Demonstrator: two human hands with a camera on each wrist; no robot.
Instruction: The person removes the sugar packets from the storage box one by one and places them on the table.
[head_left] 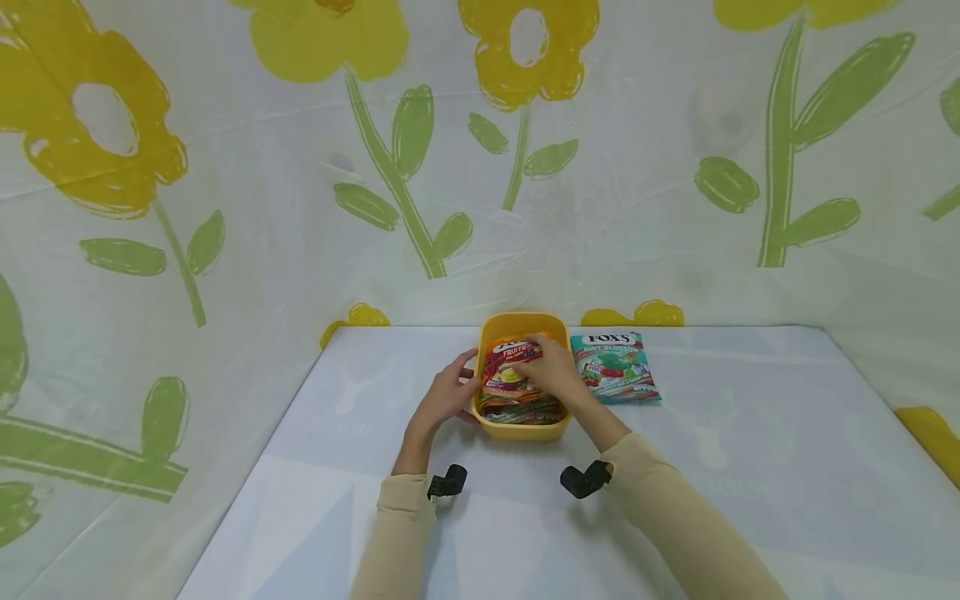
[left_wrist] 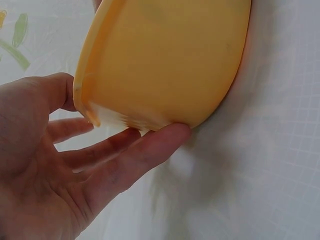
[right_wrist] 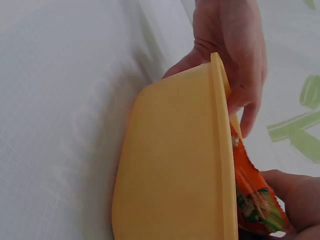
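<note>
A yellow plastic basket [head_left: 562,329] stands toward the far edge of the table, with several candy bags in it. My left hand [head_left: 444,396] grips its left side, the thumb at the rim and the fingers spread along the outer wall [left_wrist: 170,60]. On top inside lies a red-orange Fox's Fruits candy bag [head_left: 504,372]. My right hand [head_left: 555,367] reaches over the right rim and holds this bag, thumb and fingers apart across it. In the right wrist view the bag's orange edge [right_wrist: 255,192] rises above the rim beside my right thumb.
A teal Fox's mint candy bag [head_left: 615,367] lies flat on the white table [head_left: 742,467], just right of the basket. Behind the table hangs a white cloth [head_left: 637,208] with yellow flowers and green leaves. Black camera mounts [head_left: 587,480] sit on both wrists.
</note>
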